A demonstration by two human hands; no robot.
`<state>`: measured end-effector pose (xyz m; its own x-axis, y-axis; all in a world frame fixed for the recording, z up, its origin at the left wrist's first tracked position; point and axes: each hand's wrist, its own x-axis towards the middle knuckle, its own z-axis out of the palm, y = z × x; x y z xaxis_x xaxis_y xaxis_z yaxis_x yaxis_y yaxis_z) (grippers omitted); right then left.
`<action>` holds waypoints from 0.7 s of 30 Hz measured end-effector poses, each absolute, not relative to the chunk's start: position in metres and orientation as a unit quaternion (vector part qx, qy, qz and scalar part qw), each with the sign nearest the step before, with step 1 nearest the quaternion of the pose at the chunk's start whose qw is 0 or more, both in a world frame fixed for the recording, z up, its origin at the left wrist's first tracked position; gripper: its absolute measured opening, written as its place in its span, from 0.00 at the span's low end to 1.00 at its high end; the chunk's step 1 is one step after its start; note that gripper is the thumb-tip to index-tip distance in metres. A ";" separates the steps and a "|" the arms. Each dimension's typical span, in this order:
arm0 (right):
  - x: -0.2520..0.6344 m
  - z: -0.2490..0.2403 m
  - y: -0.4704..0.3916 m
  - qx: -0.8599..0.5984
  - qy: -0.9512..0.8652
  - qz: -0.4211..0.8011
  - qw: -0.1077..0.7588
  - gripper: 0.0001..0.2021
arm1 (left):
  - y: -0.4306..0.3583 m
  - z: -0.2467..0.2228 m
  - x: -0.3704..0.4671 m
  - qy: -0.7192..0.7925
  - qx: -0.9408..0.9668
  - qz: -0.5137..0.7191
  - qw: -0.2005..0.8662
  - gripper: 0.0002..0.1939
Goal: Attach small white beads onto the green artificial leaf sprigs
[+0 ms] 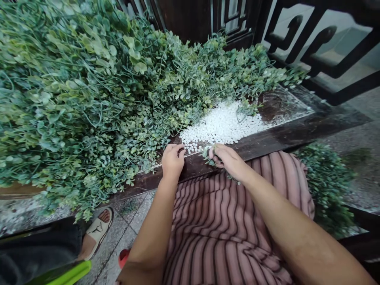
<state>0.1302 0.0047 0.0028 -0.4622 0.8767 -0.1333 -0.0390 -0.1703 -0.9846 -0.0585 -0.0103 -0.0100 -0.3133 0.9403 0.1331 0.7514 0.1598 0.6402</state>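
White beads [227,122] lie heaped on dark wood [267,143]; the left hand [173,159] (I cannot tell its grip) seems to be picking one, the right hand [228,159] pinches a leafy sprig [209,158]; next wants precise fingertips.

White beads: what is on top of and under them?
A leafy sprig lies over the white beads near their right end. The dark wooden surface shows between the scattered front ones; beneath the thick middle it is covered. Foliage hides part of their back edge.
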 end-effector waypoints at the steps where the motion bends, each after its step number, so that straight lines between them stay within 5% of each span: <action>1: 0.130 0.001 0.005 -0.392 -0.557 0.650 0.338 0.14 | -0.009 -0.011 -0.057 0.745 0.573 0.311 0.143 0.07; 10: 0.124 0.004 0.006 -0.409 -0.611 0.596 0.323 0.11 | 0.001 -0.012 -0.050 0.719 0.596 0.326 0.150 0.03; 21: 0.120 0.002 0.005 -0.442 -0.653 0.518 0.331 0.11 | -0.005 0.009 -0.016 0.551 0.310 0.560 0.535 0.08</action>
